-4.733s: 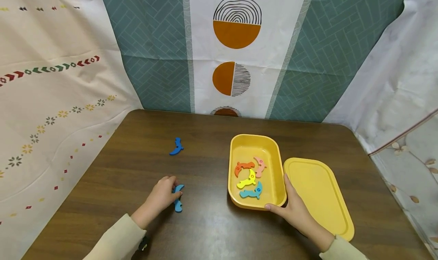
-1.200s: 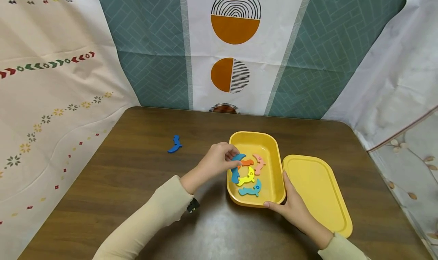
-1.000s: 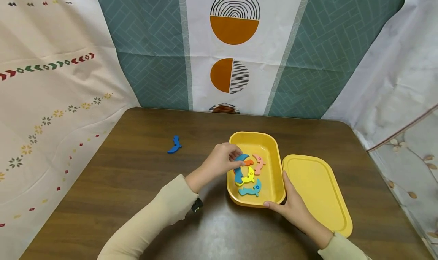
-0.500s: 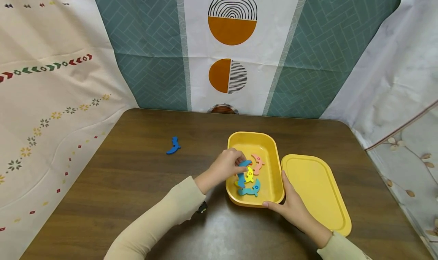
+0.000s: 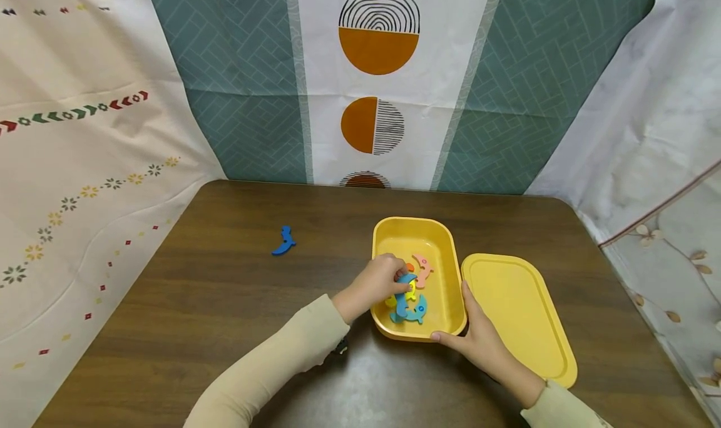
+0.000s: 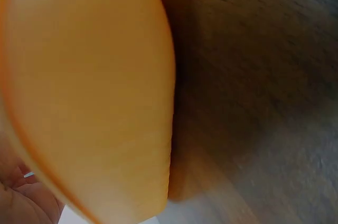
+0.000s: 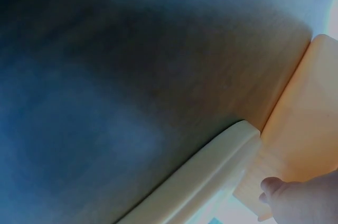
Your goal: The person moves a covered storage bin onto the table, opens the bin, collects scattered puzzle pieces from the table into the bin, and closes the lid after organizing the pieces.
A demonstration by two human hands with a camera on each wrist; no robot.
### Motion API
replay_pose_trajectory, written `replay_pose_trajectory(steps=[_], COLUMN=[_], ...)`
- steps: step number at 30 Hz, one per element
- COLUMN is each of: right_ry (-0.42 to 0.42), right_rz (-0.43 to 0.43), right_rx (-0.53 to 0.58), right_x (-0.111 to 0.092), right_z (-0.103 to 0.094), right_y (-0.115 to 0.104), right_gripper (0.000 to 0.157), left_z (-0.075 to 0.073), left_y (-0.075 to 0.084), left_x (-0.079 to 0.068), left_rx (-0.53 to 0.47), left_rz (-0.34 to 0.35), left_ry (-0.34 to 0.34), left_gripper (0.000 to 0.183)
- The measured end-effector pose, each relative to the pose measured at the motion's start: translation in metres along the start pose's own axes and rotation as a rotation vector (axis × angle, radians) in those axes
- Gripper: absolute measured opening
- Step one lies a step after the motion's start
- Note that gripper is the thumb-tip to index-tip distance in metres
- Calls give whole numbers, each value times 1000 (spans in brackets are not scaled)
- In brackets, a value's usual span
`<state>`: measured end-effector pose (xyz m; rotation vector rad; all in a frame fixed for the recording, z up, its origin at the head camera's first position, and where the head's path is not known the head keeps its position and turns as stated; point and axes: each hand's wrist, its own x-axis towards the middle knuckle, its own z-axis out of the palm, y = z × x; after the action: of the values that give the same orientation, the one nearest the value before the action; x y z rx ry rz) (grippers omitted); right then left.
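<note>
My left hand [image 5: 376, 285] reaches over the left side of the yellow box [image 5: 414, 237] and pinches a blue bird-shaped toy piece [image 5: 401, 304] between thumb and fingers. The piece hangs inside the box, overlapping a teal piece [image 5: 420, 309] and a yellow piece [image 5: 390, 301]. A pink piece [image 5: 421, 273] lies to their right, and an orange piece [image 5: 410, 267] shows only in part behind the fingers. My right hand [image 5: 481, 337] grips the box's near right corner, thumb at the front rim. In the left wrist view the box's outer wall [image 6: 95, 97] fills the left half.
A dark blue piece [image 5: 284, 241] of similar shape lies on the brown table [image 5: 236, 303], left of the box. The yellow lid [image 5: 518, 315] lies flat just right of the box, under my right forearm. Patterned cloth [image 5: 248, 90] hangs behind the table.
My left hand picked up the blue piece from the table and carried it right into the box; lately it moved a little nearer and right. My right hand stays at the box corner.
</note>
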<state>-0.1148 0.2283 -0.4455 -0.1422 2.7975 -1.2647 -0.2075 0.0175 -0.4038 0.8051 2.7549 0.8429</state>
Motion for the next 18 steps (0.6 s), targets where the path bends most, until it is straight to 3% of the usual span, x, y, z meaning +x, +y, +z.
replay_pose_trajectory(steps=[18], right_ry=[12], right_rz=[-25], right_rx=[10], right_x=[0], right_z=[-2], right_y=[0], right_gripper=[113], left_z=[23], left_y=[6], left_x=[10], left_rx=[222], left_rz=[22], left_ry=[-102], left_gripper=[19])
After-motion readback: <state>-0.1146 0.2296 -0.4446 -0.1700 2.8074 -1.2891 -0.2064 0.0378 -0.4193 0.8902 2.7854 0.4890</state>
